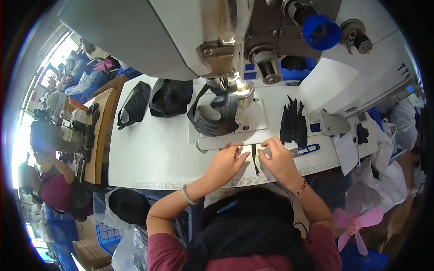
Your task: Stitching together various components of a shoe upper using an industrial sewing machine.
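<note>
A curved black shoe upper (214,118) sits under the sewing machine's needle area, on the raised white plate (257,122). In front of that plate, a narrow black strip (255,159) lies on the white table between my two hands. My left hand (227,161) is just left of the strip, with thumb and forefinger apart and fingertips near the plate's front edge. On the other side, my right hand (277,159) has its thumb and fingers spread close to the strip. Neither hand visibly holds anything. Several black strips (293,123) lie in a bunch beyond my right hand.
Two black shoe uppers (134,105) (171,97) rest on the table's left. Blue-handled thread snips (308,150) lie right of my right hand. The machine head (135,36) overhangs the work. A pink fan (355,222) stands low right; another person (56,189) sits far left.
</note>
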Motion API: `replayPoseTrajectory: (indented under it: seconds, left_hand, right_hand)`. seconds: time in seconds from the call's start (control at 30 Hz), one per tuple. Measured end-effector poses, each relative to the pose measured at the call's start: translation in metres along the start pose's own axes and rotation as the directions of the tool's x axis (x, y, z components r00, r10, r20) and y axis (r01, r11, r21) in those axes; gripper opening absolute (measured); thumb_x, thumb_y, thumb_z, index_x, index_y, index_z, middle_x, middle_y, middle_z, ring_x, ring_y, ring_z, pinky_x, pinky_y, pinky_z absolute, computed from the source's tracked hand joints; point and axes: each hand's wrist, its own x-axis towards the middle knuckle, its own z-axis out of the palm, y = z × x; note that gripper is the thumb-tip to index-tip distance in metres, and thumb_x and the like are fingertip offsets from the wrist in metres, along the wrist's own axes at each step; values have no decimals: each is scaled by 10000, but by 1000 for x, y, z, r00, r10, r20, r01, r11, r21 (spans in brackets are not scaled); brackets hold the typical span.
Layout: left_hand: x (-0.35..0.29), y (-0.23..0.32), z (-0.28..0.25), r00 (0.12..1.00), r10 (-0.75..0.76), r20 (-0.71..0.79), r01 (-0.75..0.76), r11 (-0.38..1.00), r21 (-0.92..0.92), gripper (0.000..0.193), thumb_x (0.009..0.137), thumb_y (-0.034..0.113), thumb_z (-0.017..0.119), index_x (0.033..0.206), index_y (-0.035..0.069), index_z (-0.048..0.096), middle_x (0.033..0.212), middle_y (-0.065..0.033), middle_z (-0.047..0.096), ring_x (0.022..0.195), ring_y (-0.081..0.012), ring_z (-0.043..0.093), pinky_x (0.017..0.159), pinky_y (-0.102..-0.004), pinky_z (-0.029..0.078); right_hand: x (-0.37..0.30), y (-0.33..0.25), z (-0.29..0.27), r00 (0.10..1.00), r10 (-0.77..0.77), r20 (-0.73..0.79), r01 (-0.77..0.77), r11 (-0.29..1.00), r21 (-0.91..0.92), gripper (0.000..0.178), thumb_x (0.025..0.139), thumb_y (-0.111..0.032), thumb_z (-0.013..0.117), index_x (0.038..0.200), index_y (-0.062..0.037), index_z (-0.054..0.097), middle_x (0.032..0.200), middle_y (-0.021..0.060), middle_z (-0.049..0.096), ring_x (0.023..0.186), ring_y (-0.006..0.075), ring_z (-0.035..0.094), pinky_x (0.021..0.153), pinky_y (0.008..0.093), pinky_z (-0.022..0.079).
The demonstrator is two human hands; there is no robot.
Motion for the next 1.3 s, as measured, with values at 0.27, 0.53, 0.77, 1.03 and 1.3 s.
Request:
replayPoseTrajectory:
  seconds: [0.27, 0.53, 0.77, 1.03, 1.3]
  left_hand:
    - [-5, -16, 21, 962, 198, -189, -167, 972, 168, 311, 819, 139, 644, 1050, -26, 517, 860, -142, 558, 681, -240, 596, 613, -328, 471]
    - [3, -16, 22, 945, 266, -190, -264, 964, 38, 270, 827, 50, 601, 1074, -1, 507, 892, -138, 541, 743, -243, 581, 650, -325, 475]
    - [1, -7, -3, 780, 584, -222, -498, 796, 345, 327, 815, -22, 553, 1133, 46, 513, 1060, -117, 547, 943, -279, 569, 741, -353, 489]
    - [9, -19, -12, 846, 518, -123, -428, 799, 423, 359, 783, -45, 557, 1125, 58, 520, 1144, -81, 540, 999, -289, 543, 812, -367, 473]
    - [6, -6, -29, 683, 716, -144, -552, 635, 541, 349, 758, -23, 621, 1086, 75, 553, 1130, -68, 556, 964, -259, 571, 809, -360, 454]
  right_hand:
    - [-22, -2, 15, 998, 52, 32, -52, 998, 20, 332, 748, -203, 712, 959, -21, 532, 908, 111, 535, 765, 260, 575, 678, 330, 474]
    - [-15, -1, 27, 998, 60, 30, -63, 995, 81, 200, 757, -155, 688, 880, -29, 594, 834, 86, 590, 688, 223, 587, 633, 305, 474]
    - [-2, -4, 15, 922, 325, 211, -385, 833, 398, 223, 763, -165, 687, 884, -18, 571, 776, 79, 590, 671, 211, 592, 620, 294, 480]
    - [-3, -13, 41, 999, 42, -3, -42, 999, 3, 269, 748, -221, 696, 884, -26, 569, 868, 86, 558, 714, 305, 592, 663, 385, 488]
    - [8, -23, 5, 929, 101, 355, -354, 512, 782, 109, 855, -92, 620, 928, -39, 561, 711, -14, 536, 496, 16, 460, 366, 174, 356]
